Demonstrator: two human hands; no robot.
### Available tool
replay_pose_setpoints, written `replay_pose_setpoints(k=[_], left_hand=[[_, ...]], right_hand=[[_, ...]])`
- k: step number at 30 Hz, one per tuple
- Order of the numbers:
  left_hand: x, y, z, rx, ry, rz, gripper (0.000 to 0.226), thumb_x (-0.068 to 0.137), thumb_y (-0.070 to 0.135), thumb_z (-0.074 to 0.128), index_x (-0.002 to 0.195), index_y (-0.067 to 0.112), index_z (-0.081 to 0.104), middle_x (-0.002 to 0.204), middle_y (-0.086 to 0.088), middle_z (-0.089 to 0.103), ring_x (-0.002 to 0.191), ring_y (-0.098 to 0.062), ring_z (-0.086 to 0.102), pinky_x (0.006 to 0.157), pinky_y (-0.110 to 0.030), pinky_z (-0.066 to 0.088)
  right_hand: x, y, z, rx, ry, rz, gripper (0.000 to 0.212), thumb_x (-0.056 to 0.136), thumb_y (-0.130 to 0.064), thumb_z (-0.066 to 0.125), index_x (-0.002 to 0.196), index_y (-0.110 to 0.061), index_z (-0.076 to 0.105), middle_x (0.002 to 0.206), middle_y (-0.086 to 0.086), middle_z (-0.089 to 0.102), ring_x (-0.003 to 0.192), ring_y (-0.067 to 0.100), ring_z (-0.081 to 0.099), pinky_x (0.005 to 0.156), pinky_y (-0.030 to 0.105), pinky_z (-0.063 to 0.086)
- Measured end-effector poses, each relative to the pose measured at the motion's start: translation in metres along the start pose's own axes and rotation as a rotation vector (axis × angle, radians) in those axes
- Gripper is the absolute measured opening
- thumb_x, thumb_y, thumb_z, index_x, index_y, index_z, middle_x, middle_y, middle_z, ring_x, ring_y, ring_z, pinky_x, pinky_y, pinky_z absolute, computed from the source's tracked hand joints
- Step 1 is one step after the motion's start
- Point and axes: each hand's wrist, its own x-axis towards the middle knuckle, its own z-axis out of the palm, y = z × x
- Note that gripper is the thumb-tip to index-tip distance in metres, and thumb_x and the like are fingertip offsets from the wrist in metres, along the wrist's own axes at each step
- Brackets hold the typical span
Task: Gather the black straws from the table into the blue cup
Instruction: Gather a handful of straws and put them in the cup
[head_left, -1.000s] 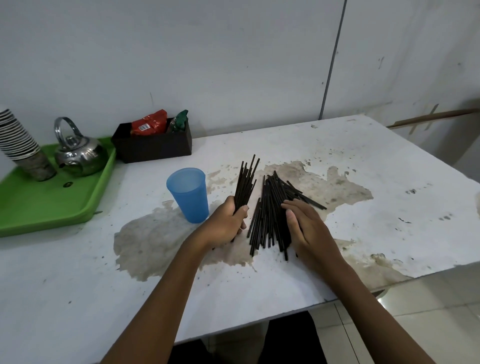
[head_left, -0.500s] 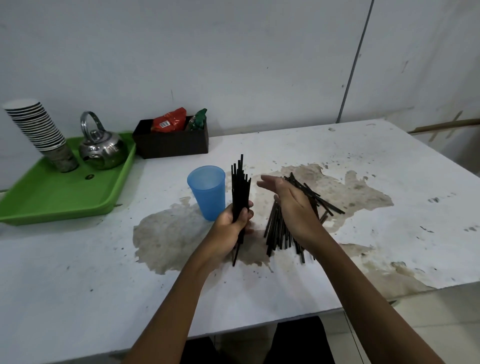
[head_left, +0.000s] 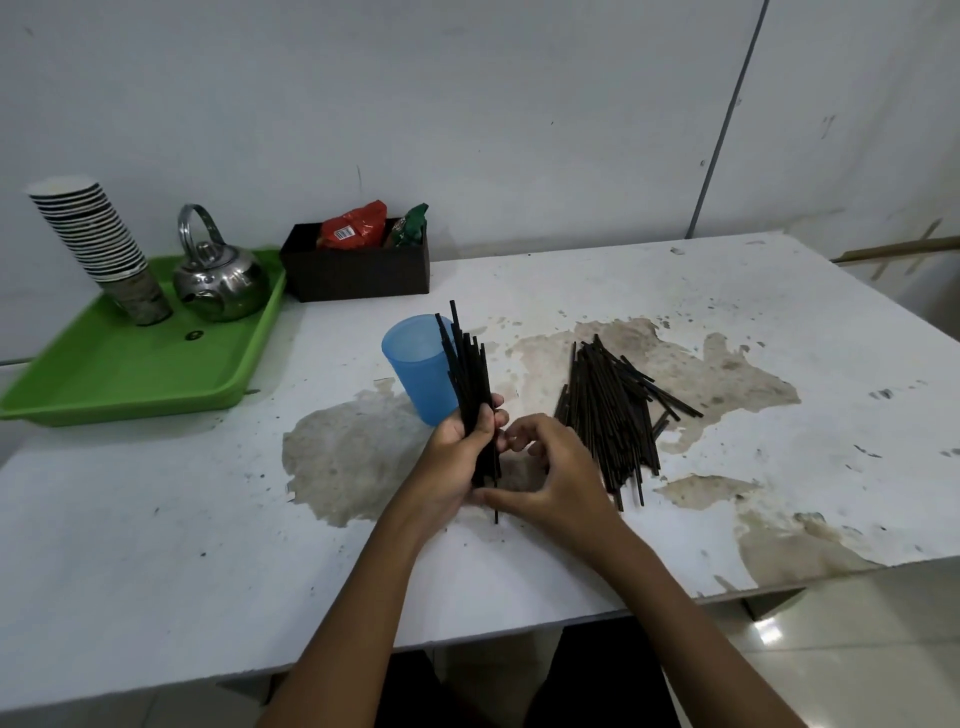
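Since half a second ago the right hand (head_left: 550, 467) is no longer hovering flat over the loose pile; it is sitting just beside the left hand (head_left: 457, 457), with its thumb lying across the lower ends of the held bundle of straws (head_left: 470, 384). Its fingers are curling loosely near the bundle, and whether they are actually pinching any straw is hard to tell from this angle, so it is reading as a steadying touch rather than a grip. The left hand is clenching round the bundle a little below its middle, holding it nearly upright just in front of the blue cup (head_left: 418, 369), which is standing open-mouthed on the bench (head_left: 779, 493). Straw tips are sticking up unevenly above the fist and a few ends are poking out below. A larger pile of straws (head_left: 608, 410) is lying on the stained patch of the bench to the right, fanned and crossing at the far end. These straws are looking light, thin, smooth and fairly stiff, so single ones are likely to slide out of a loose hold. Squaring the ends against the bench or the palm, and gripping the bundle near its middle with the whole hand, is seeming the safer way to take them. Such a light cup may be tipping if the bundle is dropped in at a slant.
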Motion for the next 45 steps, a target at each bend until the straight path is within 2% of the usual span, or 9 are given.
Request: replay_pose_setpoints(k=[4, 8, 13, 19, 22, 24, 28, 32, 45], left_hand=[[-0.003, 0.0, -0.002, -0.083, -0.036, -0.01, 0.015, 0.1, 0.024, 0.046, 0.107, 0.015, 0.057, 0.079, 0.004, 0.054, 0.072, -0.012, 0.051, 0.08, -0.032, 0.046], [-0.005, 0.004, -0.001, -0.149, -0.096, -0.031, 0.02, 0.098, 0.025, 0.047, 0.111, 0.013, 0.057, 0.079, 0.001, 0.05, 0.071, -0.011, 0.051, 0.074, -0.028, 0.046], [-0.008, 0.005, 0.002, 0.116, -0.154, -0.029, 0.028, 0.096, 0.031, 0.05, 0.117, 0.018, 0.064, 0.076, 0.004, 0.054, 0.067, -0.011, 0.05, 0.043, -0.017, 0.037], [-0.01, 0.002, 0.008, 0.171, -0.108, -0.011, 0.015, 0.102, 0.023, 0.046, 0.104, 0.015, 0.058, 0.078, 0.005, 0.056, 0.07, -0.01, 0.051, 0.052, -0.023, 0.043], [-0.006, 0.005, 0.008, 0.21, -0.098, -0.008, 0.014, 0.1, 0.028, 0.048, 0.102, 0.019, 0.059, 0.079, 0.006, 0.06, 0.069, -0.01, 0.054, 0.066, -0.023, 0.048], [-0.002, 0.009, 0.009, 0.296, -0.087, -0.001, 0.015, 0.099, 0.032, 0.05, 0.1, 0.021, 0.059, 0.08, 0.008, 0.062, 0.076, -0.011, 0.057, 0.08, -0.027, 0.048], [-0.001, 0.01, 0.014, 0.33, -0.149, -0.028, 0.013, 0.104, 0.024, 0.044, 0.1, 0.018, 0.055, 0.078, 0.004, 0.054, 0.071, -0.011, 0.055, 0.077, -0.027, 0.047], [-0.003, 0.009, 0.013, 0.327, -0.183, -0.035, 0.013, 0.103, 0.026, 0.043, 0.103, 0.018, 0.054, 0.077, 0.005, 0.052, 0.07, -0.012, 0.053, 0.074, -0.024, 0.046], [-0.007, 0.01, 0.012, 0.343, -0.2, -0.023, 0.014, 0.103, 0.027, 0.044, 0.104, 0.018, 0.054, 0.078, 0.004, 0.051, 0.071, -0.01, 0.051, 0.076, -0.025, 0.044]], right_hand=[[-0.004, -0.002, 0.004, -0.002, 0.023, -0.003, 0.063, 0.051, -0.054, 0.091, 0.092, -0.027, 0.051, 0.092, -0.011, 0.057, 0.085, 0.01, 0.05, 0.069, 0.014, 0.039], [-0.004, -0.002, 0.005, -0.006, 0.034, 0.021, 0.061, 0.052, -0.049, 0.091, 0.089, -0.027, 0.048, 0.083, -0.011, 0.059, 0.084, 0.014, 0.053, 0.07, 0.026, 0.047], [-0.001, 0.0, 0.006, 0.005, 0.077, 0.042, 0.057, 0.054, -0.04, 0.092, 0.082, -0.03, 0.043, 0.078, -0.005, 0.06, 0.075, 0.024, 0.058, 0.066, 0.043, 0.052], [-0.005, 0.0, -0.008, 0.146, 0.074, 0.043, 0.065, 0.05, -0.026, 0.096, 0.088, -0.019, 0.044, 0.067, 0.005, 0.06, 0.056, 0.01, 0.052, 0.053, 0.028, 0.05], [0.002, -0.012, -0.022, 0.253, 0.153, 0.082, 0.051, 0.068, -0.022, 0.087, 0.104, -0.015, 0.053, 0.085, 0.004, 0.063, 0.077, 0.009, 0.061, 0.075, 0.033, 0.058], [0.017, -0.027, -0.034, 0.29, 0.211, 0.09, 0.031, 0.09, -0.028, 0.068, 0.117, -0.018, 0.056, 0.106, -0.003, 0.065, 0.1, 0.002, 0.062, 0.092, 0.032, 0.054], [0.054, -0.064, -0.063, 0.368, 0.201, -0.009, 0.036, 0.105, -0.028, 0.038, 0.137, -0.024, 0.053, 0.138, -0.011, 0.056, 0.129, -0.001, 0.048, 0.109, 0.022, 0.038], [0.077, -0.076, -0.074, 0.235, -0.013, -0.063, 0.038, 0.103, -0.018, 0.039, 0.137, -0.02, 0.056, 0.141, -0.008, 0.056, 0.132, -0.003, 0.044, 0.104, 0.004, 0.03], [0.071, -0.05, -0.059, 0.146, -0.208, -0.029, 0.036, 0.096, -0.007, 0.045, 0.124, -0.013, 0.067, 0.136, -0.001, 0.06, 0.13, 0.003, 0.05, 0.109, 0.017, 0.037]])
